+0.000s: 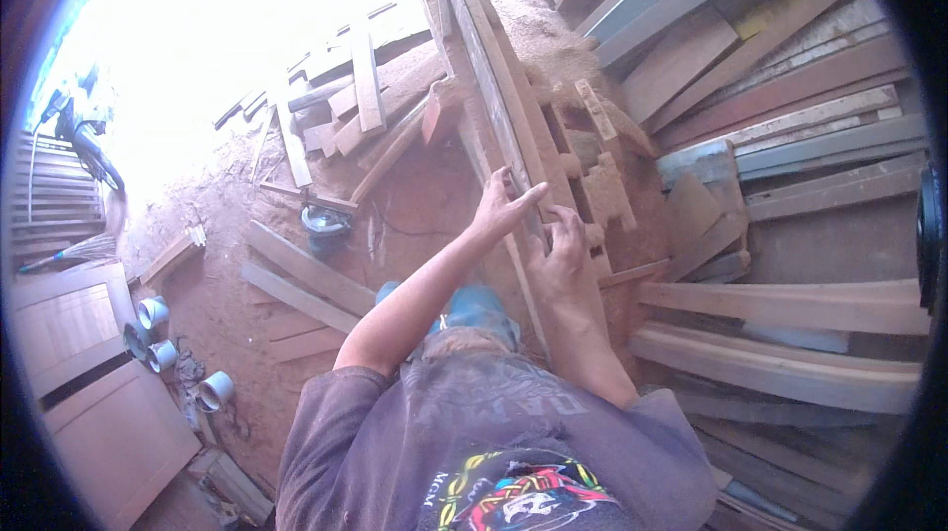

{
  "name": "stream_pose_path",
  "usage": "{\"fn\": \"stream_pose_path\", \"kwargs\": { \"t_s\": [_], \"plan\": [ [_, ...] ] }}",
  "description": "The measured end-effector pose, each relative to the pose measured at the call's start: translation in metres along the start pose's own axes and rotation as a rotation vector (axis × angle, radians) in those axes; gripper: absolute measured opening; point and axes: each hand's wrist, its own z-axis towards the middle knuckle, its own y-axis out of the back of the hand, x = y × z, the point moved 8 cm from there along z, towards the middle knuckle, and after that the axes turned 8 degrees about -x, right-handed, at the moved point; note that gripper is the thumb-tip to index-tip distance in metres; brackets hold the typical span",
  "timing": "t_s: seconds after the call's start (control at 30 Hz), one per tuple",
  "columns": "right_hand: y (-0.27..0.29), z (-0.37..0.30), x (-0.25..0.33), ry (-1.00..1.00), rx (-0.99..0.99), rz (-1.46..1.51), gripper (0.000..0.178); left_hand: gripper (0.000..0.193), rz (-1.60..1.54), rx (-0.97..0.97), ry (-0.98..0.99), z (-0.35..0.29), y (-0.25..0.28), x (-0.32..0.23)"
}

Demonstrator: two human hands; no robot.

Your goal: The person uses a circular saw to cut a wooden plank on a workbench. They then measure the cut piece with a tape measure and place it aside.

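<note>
Purple-grey cloth is covering the person: it is a worn shirt (494, 403), the nearest thing here. In front of it, the right hand (565, 240) is bending its fingers beside a long dark strip (490, 77); whether they are pinching it, I cannot tell. Just ahead, the left hand (506, 205) is resting over the strip, its thumb spreading away from the fingers; to me it is looking loose, not clenched. The strip is lying lengthwise along a dusty beam (521, 97), pointing away from the body. I am judging it stiff, not fragile, somewhat heavy because of its length, and perhaps slippery under dust. For taking hold, I am preferring its two long edges, near the middle, with the hands well apart, so that no end is dipping. Farther to the left, a bucket (326, 225) is standing, and beyond it loose planks (365, 87) are lying near the bright light.
</note>
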Motion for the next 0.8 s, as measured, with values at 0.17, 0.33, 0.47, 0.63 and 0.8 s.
{"fn": "stream_pose_path", "kwargs": {
  "t_s": [0.17,0.33,0.47,0.63,0.8],
  "plan": [
    [0.027,-0.064,0.009,-0.137,0.094,0.082,0.026,0.118,-0.098,0.372,0.092,-0.024,-0.013,0.027],
    [0.034,-0.1,0.043,-0.119,0.069,0.147,0.028,0.123,-0.045,0.138,-0.302,-0.078,0.028,0.004],
    [0.007,-0.027,0.096,0.089,-0.007,0.351,0.05,0.102,0.196,-0.205,-0.649,-0.02,0.168,-0.122],
    [0.006,-0.021,-0.016,-0.07,-0.082,-0.304,0.063,0.094,-0.135,-0.38,-0.46,0.026,0.386,-0.165],
    [-0.016,-0.064,-0.032,-0.618,0.342,0.196,0.063,0.076,-0.11,-0.343,-0.26,0.018,0.467,0.015]
  ]
}}
